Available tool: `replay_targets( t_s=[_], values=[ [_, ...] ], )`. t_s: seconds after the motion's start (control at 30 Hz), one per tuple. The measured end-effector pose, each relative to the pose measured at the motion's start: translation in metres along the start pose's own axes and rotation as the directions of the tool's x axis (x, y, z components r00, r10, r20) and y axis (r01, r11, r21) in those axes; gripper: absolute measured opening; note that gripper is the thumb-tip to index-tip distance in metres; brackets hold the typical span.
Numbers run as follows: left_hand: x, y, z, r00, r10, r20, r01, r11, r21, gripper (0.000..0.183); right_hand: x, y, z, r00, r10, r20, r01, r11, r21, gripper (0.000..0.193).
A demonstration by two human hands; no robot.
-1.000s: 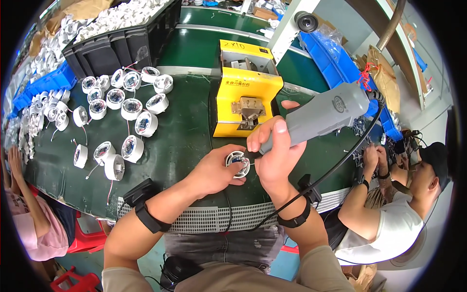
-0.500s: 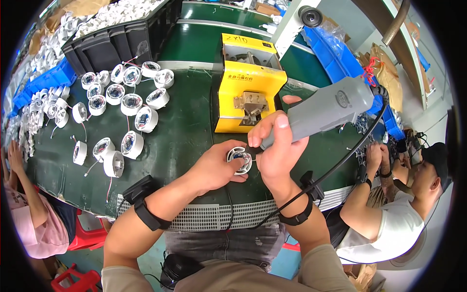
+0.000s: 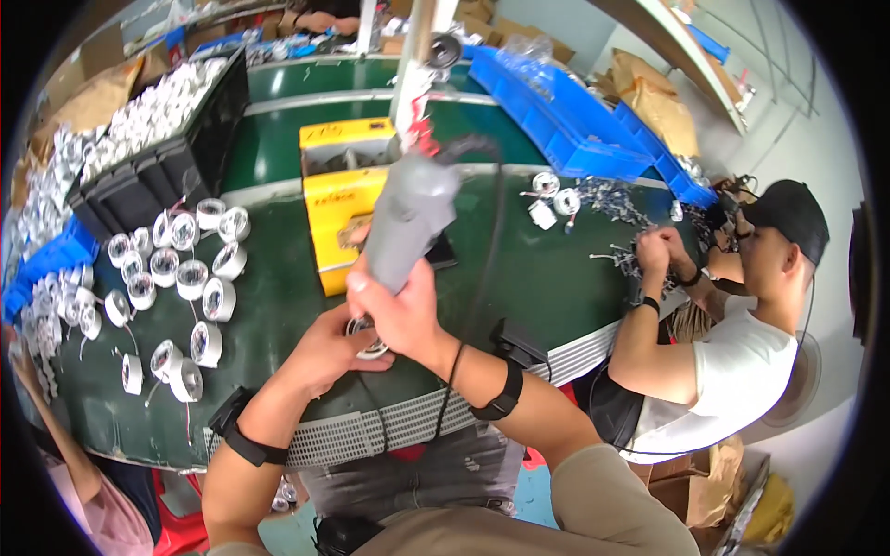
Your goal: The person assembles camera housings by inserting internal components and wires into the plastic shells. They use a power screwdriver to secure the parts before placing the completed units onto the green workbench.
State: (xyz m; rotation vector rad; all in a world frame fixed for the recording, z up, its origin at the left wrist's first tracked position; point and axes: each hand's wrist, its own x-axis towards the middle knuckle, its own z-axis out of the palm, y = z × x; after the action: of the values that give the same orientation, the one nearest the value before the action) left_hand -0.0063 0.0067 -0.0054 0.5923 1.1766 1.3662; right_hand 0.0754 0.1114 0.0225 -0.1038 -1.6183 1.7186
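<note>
My right hand (image 3: 400, 310) is wrapped round a grey electric screwdriver (image 3: 408, 213), which stands nearly upright with its cord at the top. Its lower end points down at a small white round housing (image 3: 373, 349); my right hand hides the tip, so contact cannot be made out. My left hand (image 3: 320, 357) grips this housing from the left, low over the green bench. Just beyond both hands stands a yellow screw feeder (image 3: 338, 208), partly covered by the screwdriver.
Several white round housings with circuit boards and wires (image 3: 176, 269) lie on the left. Behind them is a black crate (image 3: 153, 176) of white parts. Blue trays (image 3: 556, 120) stand at the far right. A co-worker (image 3: 732, 343) handles wires on the right.
The screwdriver has swung from tilted rightward to nearly upright, over the housing. My right hand has come in close to my left. The whole view has turned to the right.
</note>
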Motion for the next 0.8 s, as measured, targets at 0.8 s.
replay_targets(
  t_s=[0.8],
  values=[
    [-0.088,0.076,-0.065,0.868,0.256,-0.425,0.166,0.658,0.734,0.017,-0.021,-0.017,-0.18,0.98,-0.179,-0.087,-0.092,-0.019,-0.996,0.082]
  ],
)
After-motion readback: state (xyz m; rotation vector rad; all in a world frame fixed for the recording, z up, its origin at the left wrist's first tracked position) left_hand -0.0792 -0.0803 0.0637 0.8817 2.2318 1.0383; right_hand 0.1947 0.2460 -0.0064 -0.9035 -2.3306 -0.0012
